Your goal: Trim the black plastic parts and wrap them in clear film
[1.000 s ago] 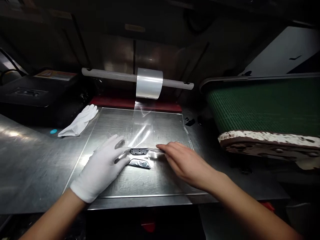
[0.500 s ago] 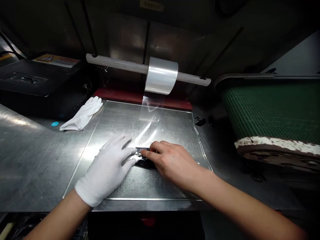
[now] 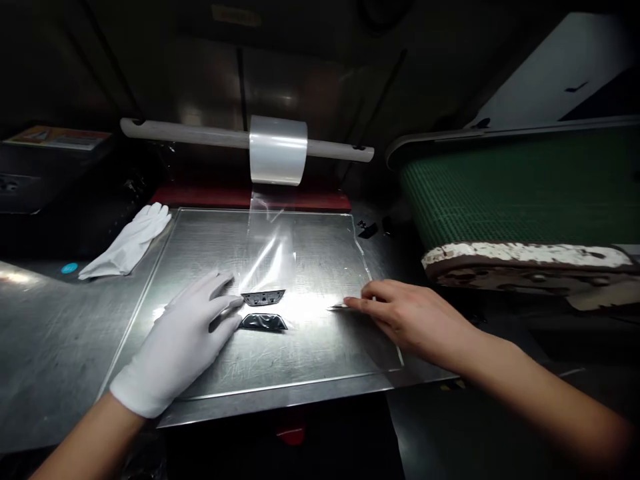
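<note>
My left hand (image 3: 185, 333), in a white glove, lies with its fingers spread on the work plate (image 3: 210, 240). Its fingertips rest at the left ends of two small black plastic parts. The upper black part (image 3: 263, 298) shows a ribbed, holed side; the lower black part (image 3: 264, 323) is smooth and glossy. Clear film (image 3: 270, 243) runs down from a roll to these parts. To their right, my bare right hand (image 3: 405, 310) pinches a thin pointed blade (image 3: 337, 307), its tip facing left. Whatever handle the blade has is hidden in my fingers.
The film roll (image 3: 278, 152) hangs on a white rod (image 3: 200, 133) at the back. A spare white glove (image 3: 130, 243) lies on the left. At right stands a green conveyor belt (image 3: 525, 193); small black pieces (image 3: 369, 231) lie near it. A black box (image 3: 60, 173) stands far left.
My right hand has moved right, away from the black parts, uncovering both parts and the blade. My left hand stays at their left ends. The camera view has shifted.
</note>
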Tool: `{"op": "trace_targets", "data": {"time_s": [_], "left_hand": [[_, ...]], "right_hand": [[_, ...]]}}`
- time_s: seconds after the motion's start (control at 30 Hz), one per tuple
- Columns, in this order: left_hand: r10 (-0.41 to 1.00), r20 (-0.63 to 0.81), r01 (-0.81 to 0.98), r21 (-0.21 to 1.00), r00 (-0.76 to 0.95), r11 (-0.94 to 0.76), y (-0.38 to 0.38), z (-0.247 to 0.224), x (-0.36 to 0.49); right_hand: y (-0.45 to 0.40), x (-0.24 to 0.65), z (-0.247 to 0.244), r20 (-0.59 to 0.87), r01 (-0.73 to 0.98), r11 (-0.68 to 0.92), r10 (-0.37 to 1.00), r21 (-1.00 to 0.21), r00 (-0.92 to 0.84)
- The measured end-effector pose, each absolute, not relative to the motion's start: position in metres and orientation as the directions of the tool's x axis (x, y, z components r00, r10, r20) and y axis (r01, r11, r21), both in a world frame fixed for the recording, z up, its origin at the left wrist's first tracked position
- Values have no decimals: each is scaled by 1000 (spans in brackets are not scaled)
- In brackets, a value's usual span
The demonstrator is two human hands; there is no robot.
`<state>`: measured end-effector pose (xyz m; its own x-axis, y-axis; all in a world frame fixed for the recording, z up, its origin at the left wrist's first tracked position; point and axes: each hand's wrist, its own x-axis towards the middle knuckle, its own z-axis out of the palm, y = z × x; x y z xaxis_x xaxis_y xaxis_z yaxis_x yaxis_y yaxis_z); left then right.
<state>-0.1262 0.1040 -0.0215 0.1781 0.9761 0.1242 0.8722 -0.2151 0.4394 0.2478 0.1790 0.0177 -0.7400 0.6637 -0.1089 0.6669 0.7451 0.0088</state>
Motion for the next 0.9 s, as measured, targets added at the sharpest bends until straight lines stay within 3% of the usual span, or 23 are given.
{"op": "trace_targets", "data": {"time_s": [0.17, 0.27, 0.37, 0.57, 0.73, 0.9], "left_hand": [[942, 239, 820, 471, 237, -326, 101, -6, -113], [884, 168, 819, 333, 436, -467, 100, 7, -91], [858, 39, 845, 161, 511, -510, 100, 12, -71], [876, 41, 876, -2, 481, -482, 101, 3, -58], [884, 101, 887, 28, 457, -461, 97, -12, -61], [890, 240, 874, 209, 389, -438, 74, -14, -84]], "right_hand": [[168, 323, -15, 77, 835, 547, 836, -56, -543], [169, 323, -31, 177, 875, 473, 875, -102, -452], [169, 276, -33, 219, 845, 512, 852, -157, -476], [161, 158, -25, 163, 628, 736, 672, -251, -722], [161, 146, -31, 132, 633, 724, 681, -274, -721], [163, 148, -32, 120, 636, 714, 687, -293, -716]]}}
